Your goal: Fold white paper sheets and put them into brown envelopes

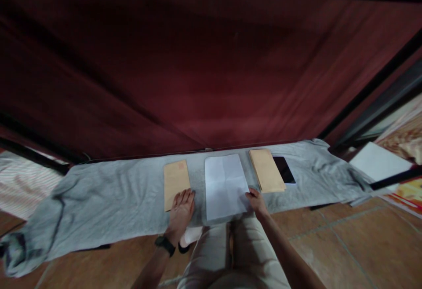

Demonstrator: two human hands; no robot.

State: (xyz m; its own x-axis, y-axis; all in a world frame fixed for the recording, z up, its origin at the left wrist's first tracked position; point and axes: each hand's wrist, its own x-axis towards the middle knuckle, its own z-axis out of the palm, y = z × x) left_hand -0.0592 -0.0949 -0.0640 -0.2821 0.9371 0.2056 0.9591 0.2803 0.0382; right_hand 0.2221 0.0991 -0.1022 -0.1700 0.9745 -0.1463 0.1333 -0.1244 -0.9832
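Note:
A white sheet of paper (225, 184) with fold creases lies flat on a grey cloth (108, 201). My left hand (182, 208) rests flat, fingers stretched out, on the near end of a single brown envelope (176, 180) left of the sheet. My right hand (256, 200) touches the sheet's near right corner with its fingers curled. A stack of brown envelopes (266, 170) lies right of the sheet, with a dark phone (284, 170) beside it.
A dark red curtain (198, 69) hangs right behind the cloth. Tiled floor (346, 245) runs in front and to the right. White paper (379, 162) lies at the far right. My knees (231, 254) are just below the sheet.

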